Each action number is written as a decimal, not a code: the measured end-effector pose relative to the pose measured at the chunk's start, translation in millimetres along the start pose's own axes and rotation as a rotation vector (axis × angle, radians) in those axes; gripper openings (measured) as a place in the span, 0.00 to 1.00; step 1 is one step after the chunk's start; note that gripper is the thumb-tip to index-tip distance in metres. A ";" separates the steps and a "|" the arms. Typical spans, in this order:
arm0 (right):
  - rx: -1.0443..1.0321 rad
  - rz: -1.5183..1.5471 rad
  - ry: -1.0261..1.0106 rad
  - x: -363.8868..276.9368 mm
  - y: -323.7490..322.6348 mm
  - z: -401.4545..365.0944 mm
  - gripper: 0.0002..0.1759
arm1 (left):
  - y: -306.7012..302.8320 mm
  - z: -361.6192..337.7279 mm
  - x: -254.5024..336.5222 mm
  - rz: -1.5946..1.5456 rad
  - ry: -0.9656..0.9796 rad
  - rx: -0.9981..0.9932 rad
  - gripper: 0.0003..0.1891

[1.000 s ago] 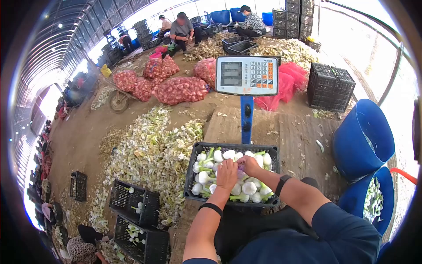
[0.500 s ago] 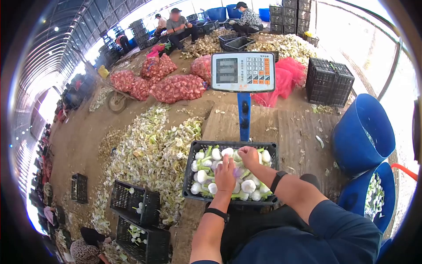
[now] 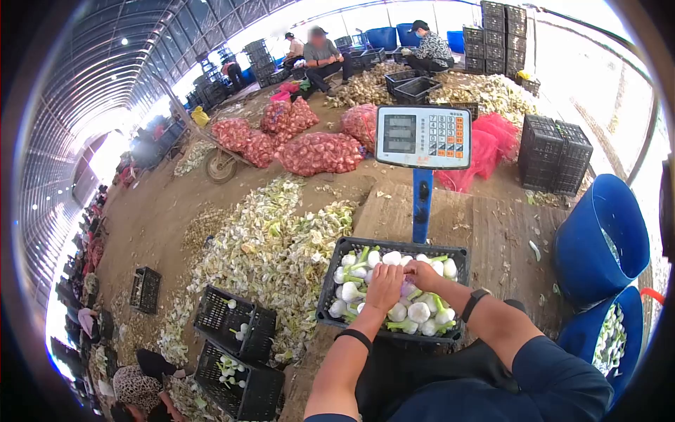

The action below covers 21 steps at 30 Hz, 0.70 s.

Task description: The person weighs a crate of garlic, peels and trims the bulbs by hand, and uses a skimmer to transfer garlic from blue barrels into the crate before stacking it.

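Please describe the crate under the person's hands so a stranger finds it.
Find the weighing scale on its blue post. Just below stands a black crate, with the left hand and right hand inside. Unlike the near-empty crates at lower left, it brims with garlic bulbs.

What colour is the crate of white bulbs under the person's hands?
The crate is black, with open lattice walls; the head view shows it best.

Two hands: left hand, right hand. One bulb crate. One scale display. Two blue tubs. Three black crates lower left. Three seated people at back. One wheelbarrow.
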State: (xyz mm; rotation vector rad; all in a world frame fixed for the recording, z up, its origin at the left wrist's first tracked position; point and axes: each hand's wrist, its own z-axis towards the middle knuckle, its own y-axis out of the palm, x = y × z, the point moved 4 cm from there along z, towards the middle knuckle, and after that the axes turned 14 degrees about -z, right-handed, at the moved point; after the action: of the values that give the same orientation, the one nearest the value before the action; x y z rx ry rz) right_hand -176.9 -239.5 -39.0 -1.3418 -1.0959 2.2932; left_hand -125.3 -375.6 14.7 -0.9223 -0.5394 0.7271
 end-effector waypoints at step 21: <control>0.115 -0.443 0.115 -35.0 -59.3 -42.1 0.07 | 13.8 -2.9 -6.8 -0.410 -0.752 -0.130 0.11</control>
State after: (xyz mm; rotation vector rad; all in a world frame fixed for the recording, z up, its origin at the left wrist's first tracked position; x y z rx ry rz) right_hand -131.3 -198.9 13.7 -1.0472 -1.0776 1.9018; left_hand -132.2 -376.7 0.6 -0.6007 -1.4087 0.6516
